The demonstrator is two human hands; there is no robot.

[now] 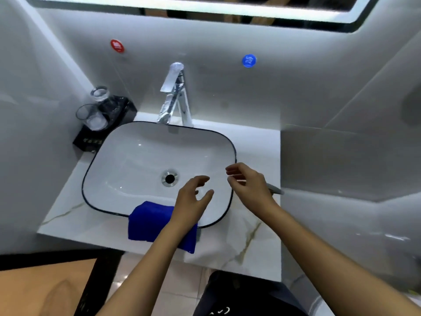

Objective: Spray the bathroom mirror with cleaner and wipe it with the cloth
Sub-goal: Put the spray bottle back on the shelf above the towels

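A folded blue cloth (148,222) lies over the near rim of the white basin (109,142) and onto the counter. My left hand (193,199) hovers above the basin just right of the cloth, fingers loosely spread, holding nothing. My right hand (248,181) hangs over the basin's right rim, fingers relaxed and empty. The lit lower edge of the mirror (205,8) shows at the top of the view. No spray bottle is visible. A thin grey object (276,189) pokes out on the counter behind my right hand.
A chrome tap (174,96) stands behind the basin. Two glasses (93,117) sit on a black tray at the back left. Red (117,45) and blue (248,60) stickers mark the wall. The marble counter (246,242) ends at a wall on the right.
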